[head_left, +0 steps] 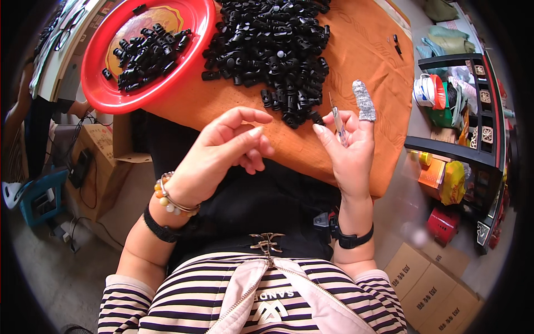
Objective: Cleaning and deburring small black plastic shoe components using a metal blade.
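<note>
My left hand (225, 146) hovers over the near edge of the orange cloth, fingers loosely bent, thumb and index finger apart, nothing visible between them. In my right hand (351, 147) is a slim, pale-handled tool with a thin pointed tip (340, 127), pinched by thumb and fingers and pointing away from me. A grey knitted finger cover (364, 101) sits on one raised finger of that hand. Just beyond both hands spreads a large heap of small black cylindrical parts (272, 50). One black part (316, 118) lies close to my right thumb tip; whether they touch I cannot tell.
A red round tray (95, 83) with more black parts stands at the far left on the orange cloth (370, 50). Two small pieces (396, 44) lie far right. A black shelf rack (450, 151) and cardboard boxes (428, 292) are on the right; a blue stool (44, 197) is left.
</note>
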`<state>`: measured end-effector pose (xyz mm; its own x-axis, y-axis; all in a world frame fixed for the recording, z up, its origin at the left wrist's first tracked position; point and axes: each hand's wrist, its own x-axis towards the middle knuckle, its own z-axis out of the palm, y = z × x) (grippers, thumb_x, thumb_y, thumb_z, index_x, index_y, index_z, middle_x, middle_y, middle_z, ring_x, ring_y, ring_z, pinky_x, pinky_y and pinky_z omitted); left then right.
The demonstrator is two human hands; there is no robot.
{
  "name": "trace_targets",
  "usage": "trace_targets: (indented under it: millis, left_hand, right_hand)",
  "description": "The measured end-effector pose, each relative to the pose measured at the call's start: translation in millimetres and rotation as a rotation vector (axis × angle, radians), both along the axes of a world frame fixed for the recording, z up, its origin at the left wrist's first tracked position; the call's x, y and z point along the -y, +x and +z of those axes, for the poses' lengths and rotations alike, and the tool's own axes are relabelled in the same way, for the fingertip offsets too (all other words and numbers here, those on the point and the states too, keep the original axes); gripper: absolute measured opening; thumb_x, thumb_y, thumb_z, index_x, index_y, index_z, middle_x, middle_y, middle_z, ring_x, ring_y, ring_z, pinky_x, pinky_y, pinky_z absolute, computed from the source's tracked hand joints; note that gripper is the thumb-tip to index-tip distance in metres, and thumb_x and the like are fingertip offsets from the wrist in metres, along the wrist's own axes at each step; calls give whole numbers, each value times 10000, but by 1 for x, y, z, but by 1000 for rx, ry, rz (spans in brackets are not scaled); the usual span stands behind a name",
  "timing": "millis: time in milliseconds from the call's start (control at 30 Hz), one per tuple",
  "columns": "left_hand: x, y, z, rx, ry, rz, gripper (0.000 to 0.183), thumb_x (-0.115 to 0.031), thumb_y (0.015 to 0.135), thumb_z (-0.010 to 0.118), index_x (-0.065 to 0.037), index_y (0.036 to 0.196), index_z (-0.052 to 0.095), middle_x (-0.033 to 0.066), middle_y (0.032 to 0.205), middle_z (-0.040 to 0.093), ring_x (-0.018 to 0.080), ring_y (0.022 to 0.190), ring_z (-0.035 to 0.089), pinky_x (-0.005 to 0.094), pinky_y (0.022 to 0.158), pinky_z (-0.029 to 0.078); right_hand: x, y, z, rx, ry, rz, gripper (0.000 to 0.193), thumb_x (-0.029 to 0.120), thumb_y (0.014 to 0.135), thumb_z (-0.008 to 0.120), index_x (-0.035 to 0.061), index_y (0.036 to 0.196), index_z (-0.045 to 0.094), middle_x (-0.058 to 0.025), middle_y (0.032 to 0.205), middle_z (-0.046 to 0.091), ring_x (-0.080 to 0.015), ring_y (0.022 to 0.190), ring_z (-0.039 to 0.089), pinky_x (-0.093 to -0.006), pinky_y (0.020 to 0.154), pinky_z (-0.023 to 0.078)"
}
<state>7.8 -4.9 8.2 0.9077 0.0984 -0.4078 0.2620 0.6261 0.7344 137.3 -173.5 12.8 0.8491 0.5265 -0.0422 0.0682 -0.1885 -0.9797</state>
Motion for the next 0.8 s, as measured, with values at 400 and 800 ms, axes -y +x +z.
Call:
trace_targets:
  millis: [400,800]
  left_hand:
    - [6,3,-2,103,-26,14,295,-187,927,492,-57,1191,484,32,902,615,77,719,579,189,612,468]
    - [1,3,4,10,-248,206,195,-256,950,436,-110,1075,467,19,781,554,70,518,465,175,436,347]
  right_hand:
    - [-30,-24,19,-428,254,240,607,-67,833,541,-18,1341,212,-90,926,536,-133,815,592,-244,729,517]
    - [-35,-32,1,-504,313,274,576,73,851,608,-4,1326,292,-25,881,537,-43,751,509,-155,662,404]
